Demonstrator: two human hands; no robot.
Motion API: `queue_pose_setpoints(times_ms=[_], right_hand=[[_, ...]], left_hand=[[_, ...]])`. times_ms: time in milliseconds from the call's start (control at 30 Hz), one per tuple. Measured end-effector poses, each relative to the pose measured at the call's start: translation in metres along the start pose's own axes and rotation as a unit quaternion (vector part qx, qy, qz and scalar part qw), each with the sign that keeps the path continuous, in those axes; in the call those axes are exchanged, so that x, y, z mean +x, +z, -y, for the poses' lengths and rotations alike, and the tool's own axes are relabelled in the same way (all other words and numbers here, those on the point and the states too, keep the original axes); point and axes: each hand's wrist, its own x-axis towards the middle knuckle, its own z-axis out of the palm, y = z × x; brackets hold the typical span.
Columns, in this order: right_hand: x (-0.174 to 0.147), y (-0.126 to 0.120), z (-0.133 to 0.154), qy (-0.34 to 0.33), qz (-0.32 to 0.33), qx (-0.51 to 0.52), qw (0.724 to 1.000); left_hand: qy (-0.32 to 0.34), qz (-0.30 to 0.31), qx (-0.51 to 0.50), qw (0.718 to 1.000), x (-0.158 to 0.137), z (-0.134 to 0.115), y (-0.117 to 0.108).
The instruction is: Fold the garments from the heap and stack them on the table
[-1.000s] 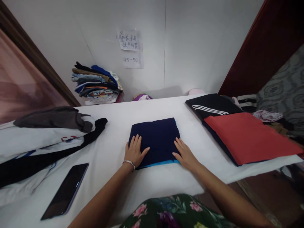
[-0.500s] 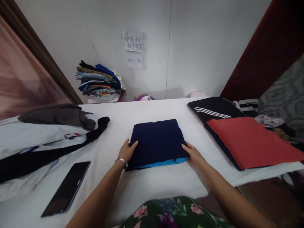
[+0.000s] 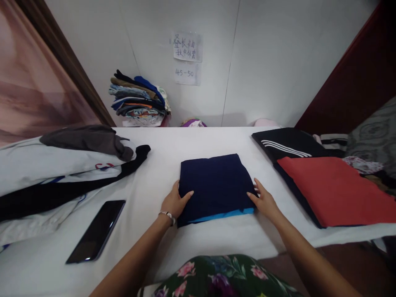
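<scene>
A folded navy garment (image 3: 215,181) lies flat on the white table in front of me, a bright blue strip showing along its near edge. At its left side my left hand (image 3: 176,201), with a bracelet on the wrist, has the thumb on top and the other fingers along and partly under the edge. My right hand (image 3: 264,201) is at the right edge; its thumb tip touches the cloth, while the fingers are spread apart beside it.
Loose white, black and grey clothes (image 3: 77,165) lie on the left, near a dark phone (image 3: 97,231). To the right are a folded red garment (image 3: 334,192) and a black one with white stripes (image 3: 287,142). A clothes stack (image 3: 139,99) stands by the wall under paper notes (image 3: 187,47).
The view has shifted, so most things sit further right. My right hand's fingers have come out from the garment's edge and spread. My left hand keeps its place at the left side.
</scene>
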Motion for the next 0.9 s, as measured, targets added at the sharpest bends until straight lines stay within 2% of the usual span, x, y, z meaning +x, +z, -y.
queue_pose_setpoints(times_ms=[67, 133, 167, 267, 333, 467, 567, 633, 700, 767, 900], right_hand=[[-0.004, 0.001, 0.013, -0.122, -0.037, -0.105, 0.986], [-0.006, 0.005, 0.028, -0.212, -0.023, -0.163, 0.963], [-0.005, 0.009, 0.033, -0.230, 0.001, -0.185, 0.955], [0.000, 0.021, 0.034, -0.207, 0.101, -0.236, 0.944], [0.003, 0.027, 0.024, -0.181, 0.141, -0.241, 0.943], [0.004, 0.022, 0.002, -0.178, 0.152, -0.157, 0.959], [0.004, 0.004, -0.010, -0.141, 0.135, -0.038, 0.980], [0.007, -0.012, -0.018, -0.130, 0.121, -0.008, 0.984], [0.013, -0.026, -0.027, -0.163, 0.127, -0.048, 0.977], [0.023, -0.036, -0.033, -0.212, 0.153, -0.117, 0.958], [0.046, -0.041, -0.029, -0.267, 0.209, -0.204, 0.918]], left_hand=[[0.074, -0.044, 0.094, 0.992, -0.003, -0.006, 0.000], [0.160, -0.060, 0.154, 0.973, -0.006, -0.012, 0.003], [0.189, -0.046, 0.174, 0.965, -0.008, -0.014, 0.007], [0.223, 0.012, 0.199, 0.954, -0.009, -0.012, 0.016], [0.236, 0.026, 0.188, 0.953, -0.007, -0.006, 0.018], [0.267, 0.031, 0.149, 0.951, -0.001, 0.012, 0.010], [0.265, 0.012, 0.137, 0.954, 0.005, 0.028, -0.003], [0.265, 0.001, 0.146, 0.953, 0.009, 0.038, -0.012], [0.274, 0.006, 0.169, 0.947, 0.013, 0.046, -0.020], [0.292, 0.024, 0.192, 0.937, 0.016, 0.051, -0.026], [0.336, 0.038, 0.221, 0.915, 0.025, 0.050, -0.030]])
